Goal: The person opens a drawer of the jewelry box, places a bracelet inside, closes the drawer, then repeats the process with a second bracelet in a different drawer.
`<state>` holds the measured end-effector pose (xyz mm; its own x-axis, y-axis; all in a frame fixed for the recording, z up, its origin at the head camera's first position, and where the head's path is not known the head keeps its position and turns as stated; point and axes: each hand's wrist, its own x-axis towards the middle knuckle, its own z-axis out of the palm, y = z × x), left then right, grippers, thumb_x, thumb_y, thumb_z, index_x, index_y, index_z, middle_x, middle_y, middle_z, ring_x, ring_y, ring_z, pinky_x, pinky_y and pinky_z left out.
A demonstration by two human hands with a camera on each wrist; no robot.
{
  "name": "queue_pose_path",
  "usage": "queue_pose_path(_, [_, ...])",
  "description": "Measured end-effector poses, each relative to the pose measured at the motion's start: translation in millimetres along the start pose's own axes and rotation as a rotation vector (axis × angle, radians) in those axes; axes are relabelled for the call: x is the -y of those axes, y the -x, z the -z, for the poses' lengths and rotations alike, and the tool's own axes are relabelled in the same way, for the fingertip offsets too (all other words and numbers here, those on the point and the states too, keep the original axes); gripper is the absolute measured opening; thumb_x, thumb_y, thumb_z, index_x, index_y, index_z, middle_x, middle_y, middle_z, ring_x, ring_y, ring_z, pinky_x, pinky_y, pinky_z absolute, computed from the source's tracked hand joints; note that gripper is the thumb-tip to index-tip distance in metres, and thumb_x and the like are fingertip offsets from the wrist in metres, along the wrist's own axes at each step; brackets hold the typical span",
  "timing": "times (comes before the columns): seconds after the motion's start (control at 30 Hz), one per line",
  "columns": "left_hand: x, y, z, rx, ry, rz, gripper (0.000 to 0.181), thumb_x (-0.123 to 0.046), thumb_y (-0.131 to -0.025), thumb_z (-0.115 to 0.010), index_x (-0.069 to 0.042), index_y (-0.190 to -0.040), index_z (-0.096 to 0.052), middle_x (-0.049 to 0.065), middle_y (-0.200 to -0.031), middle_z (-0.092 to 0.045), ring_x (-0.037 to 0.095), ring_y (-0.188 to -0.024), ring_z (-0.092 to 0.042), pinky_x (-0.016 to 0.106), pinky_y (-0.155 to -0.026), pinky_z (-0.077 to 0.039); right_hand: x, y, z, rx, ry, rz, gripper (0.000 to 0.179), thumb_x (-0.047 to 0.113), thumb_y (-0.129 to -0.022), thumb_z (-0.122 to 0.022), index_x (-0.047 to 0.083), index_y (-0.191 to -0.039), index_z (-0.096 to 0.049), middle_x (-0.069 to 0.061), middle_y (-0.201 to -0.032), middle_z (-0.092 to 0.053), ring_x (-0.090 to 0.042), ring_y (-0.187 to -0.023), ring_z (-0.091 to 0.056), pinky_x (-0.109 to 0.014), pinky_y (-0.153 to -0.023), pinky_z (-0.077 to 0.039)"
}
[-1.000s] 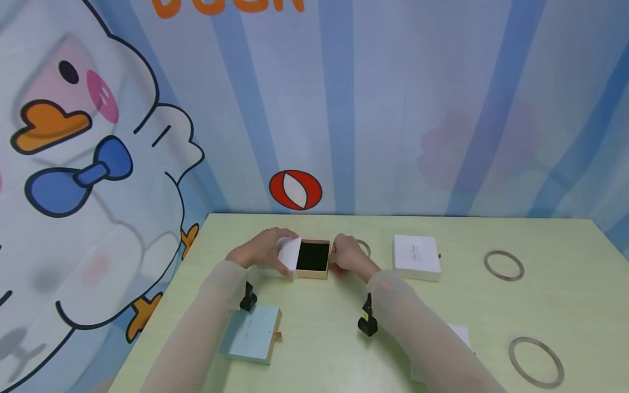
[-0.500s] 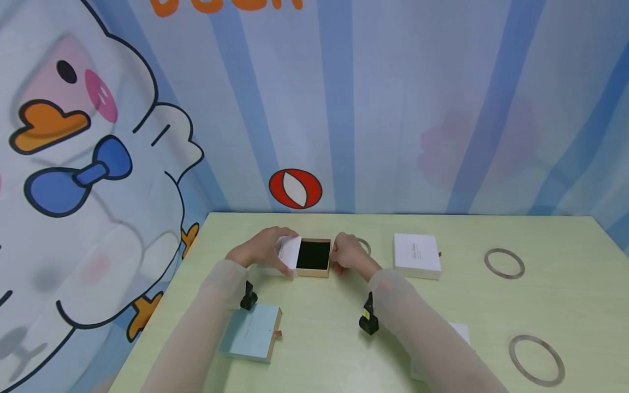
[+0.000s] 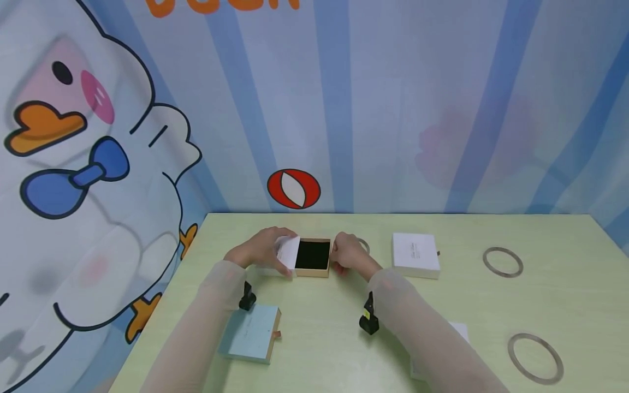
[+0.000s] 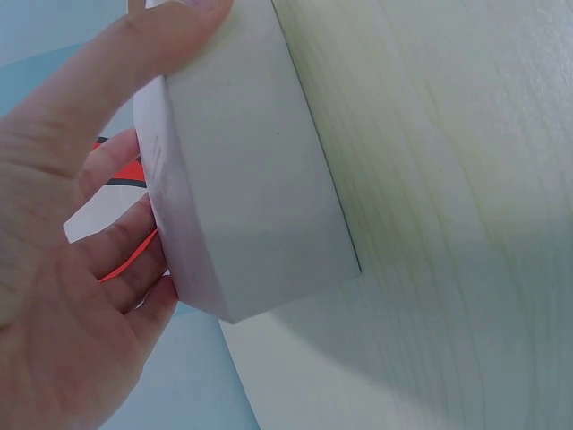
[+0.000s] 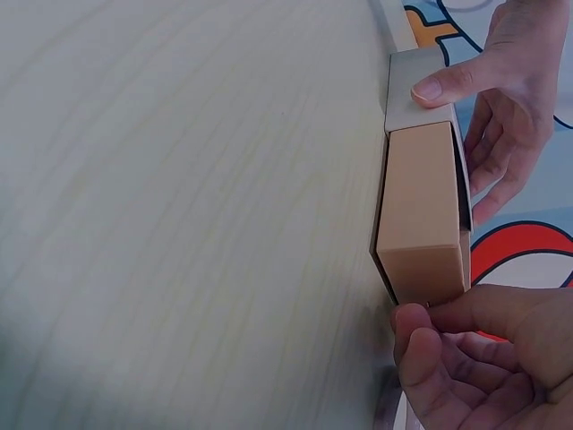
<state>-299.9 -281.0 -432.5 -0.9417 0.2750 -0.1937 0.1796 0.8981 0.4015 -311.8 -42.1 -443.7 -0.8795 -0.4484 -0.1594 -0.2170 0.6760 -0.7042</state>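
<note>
My left hand (image 3: 262,250) grips the white outer sleeve (image 4: 260,179) of a drawer-style gift box near the table's far edge, thumb on the near side and fingers behind. The tan inner drawer (image 5: 419,193) is partly out toward the right, showing a black interior (image 3: 313,255). At the drawer's right end, my right hand (image 3: 350,254) pinches with thumb and forefinger; the pull tab there is mostly hidden by the fingertips. Just behind that hand lies a grey ring (image 3: 365,245), partly covered.
A light blue drawer box (image 3: 250,333) lies near the left forearm. One white box (image 3: 415,254) sits at the back right; another white box (image 3: 461,330) is partly under the right forearm. Two grey rings, a far ring (image 3: 503,274) and a near ring (image 3: 516,361), lie on the right.
</note>
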Motion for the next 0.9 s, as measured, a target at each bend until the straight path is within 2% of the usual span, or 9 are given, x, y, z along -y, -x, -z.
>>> queue_pose_path(0.53, [2.6, -0.8, -0.6, -0.002, 0.003, -0.016, 0.093, -0.032, -0.062, -0.097, -0.019, -0.143, -0.055, 0.007, -0.146, -0.048, 0.029, -0.125, -0.045, 0.053, -0.102, -0.043, 1, 1.2, 1, 0.005, -0.014, -0.027, 0.029, -0.002, -0.096, -0.060, -0.009, -0.068, -0.067, -0.017, -0.061, -0.066, -0.030, -0.054, -0.068, -0.032, -0.054, -0.056])
queue_pose_path(0.63, [1.7, -0.4, 0.5, 0.002, 0.004, -0.018, 0.093, -0.032, -0.061, -0.097, -0.018, -0.143, -0.055, 0.008, -0.147, -0.048, 0.030, -0.125, -0.045, 0.053, -0.102, -0.043, 2, 1.2, 3, 0.007, 0.033, -0.041, 0.029, 0.002, -0.095, -0.062, -0.005, -0.068, -0.068, -0.014, -0.060, -0.067, -0.026, -0.053, -0.067, -0.030, -0.058, -0.055])
queue_pose_path(0.77, [-0.1, 0.7, 2.0, 0.009, 0.002, -0.023, 0.093, -0.032, -0.062, -0.097, -0.018, -0.143, -0.054, 0.009, -0.147, -0.048, 0.031, -0.126, -0.045, 0.054, -0.103, -0.042, 2, 2.0, 7, -0.003, 0.043, -0.050, 0.023, 0.005, -0.093, -0.067, -0.003, -0.071, -0.070, -0.012, -0.061, -0.067, -0.023, -0.053, -0.067, -0.030, -0.060, -0.053])
queue_pose_path(0.9, [0.3, 0.7, 1.5, 0.010, -0.002, -0.016, 0.093, -0.032, -0.062, -0.097, -0.018, -0.143, -0.054, 0.008, -0.147, -0.048, 0.030, -0.126, -0.045, 0.054, -0.102, -0.043, 1, 2.7, 10, -0.013, -0.013, -0.021, 0.021, 0.003, -0.091, -0.071, -0.007, -0.072, -0.071, -0.014, -0.061, -0.066, -0.021, -0.050, -0.064, -0.030, -0.056, -0.054])
